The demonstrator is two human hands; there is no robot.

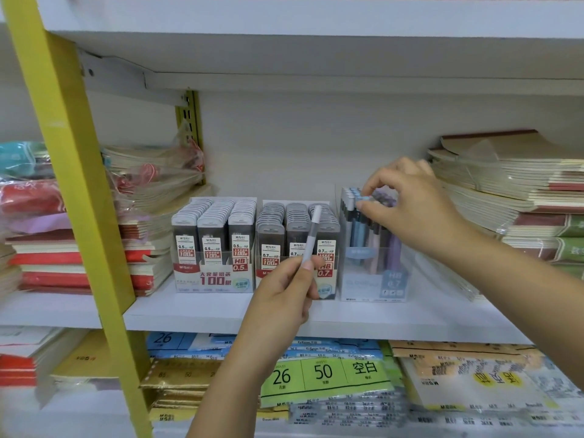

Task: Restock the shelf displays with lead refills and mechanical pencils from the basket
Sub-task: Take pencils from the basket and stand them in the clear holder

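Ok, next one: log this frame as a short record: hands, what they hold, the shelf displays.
left hand: holds grey pencil roughly upright, before the 0.7 refill display
right hand: pinches top of blue pencil standing in pencil display
0.5 refill display: leftmost, rows look full
shelf: three displays side by side
basket: not in view

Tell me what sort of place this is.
Most likely a stationery shop aisle: display boxes of lead refills, a clear box of mechanical pencils, and stacked notebooks fill white shelves.
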